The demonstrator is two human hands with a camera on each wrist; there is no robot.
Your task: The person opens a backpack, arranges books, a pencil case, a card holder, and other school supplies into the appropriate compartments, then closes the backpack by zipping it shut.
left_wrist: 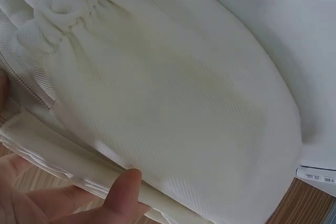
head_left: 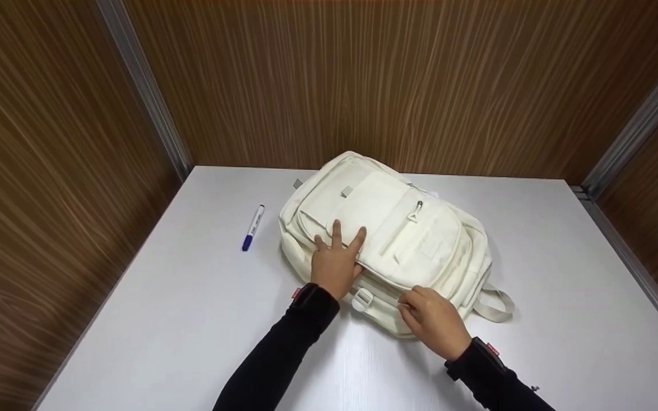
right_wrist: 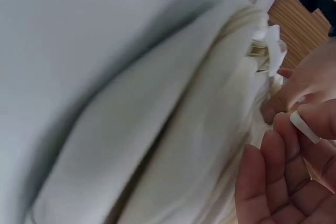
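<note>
While the cream backpack point(head_left: 386, 240) lies flat on the white surface point(head_left: 192, 319), the left hand point(head_left: 336, 262) presses it, fingers straight; the right hand point(head_left: 433, 319) pinches its zipper pull; a pen point(head_left: 253, 227) lies nearby.

The right hand point(head_left: 434, 319) covers whatever its fingertips pinch at the near edge of the backpack point(head_left: 386, 228); the right wrist view is too blurred to settle it. Under the left hand point(head_left: 337, 260) the pocket fabric is hidden. Left of that hand, the print on the pen point(head_left: 253, 227) is too small to read. Both forearms run off the bottom edge
</note>
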